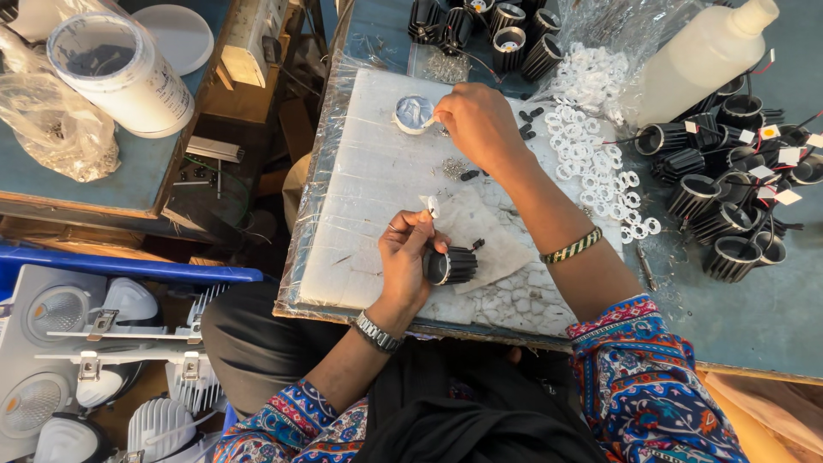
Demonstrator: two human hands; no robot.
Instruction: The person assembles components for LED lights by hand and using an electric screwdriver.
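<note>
Black finned housing: I see the black ribbed cylindrical lamp housing [452, 265] lying on its side on the white foam work board [360, 223], near the board's front edge, under and just right of my left hand [407, 253].
Left hand: closed around the housing's near end, thumb and fingers also pinching a small white tag [432, 205] that stands above the housing.
Right hand: my right hand [476, 124] is stretched to the far part of the board, fingertips pinched together at the rim of a small round white tub of grey paste [414, 113]; I cannot tell whether it grips anything.
Distance between them: tub and housing are well apart, the tub far, the housing near.
On the board: a scatter of tiny silver screws [454, 167] and a crumpled white sheet [497, 236] beside the housing.
Right of the board: a heap of white plastic rings [591, 154], a pile of black finned housings with wires [729, 171], a white plastic bottle [703, 56].
Left: a white cylindrical container [120, 73] on a blue table.
</note>
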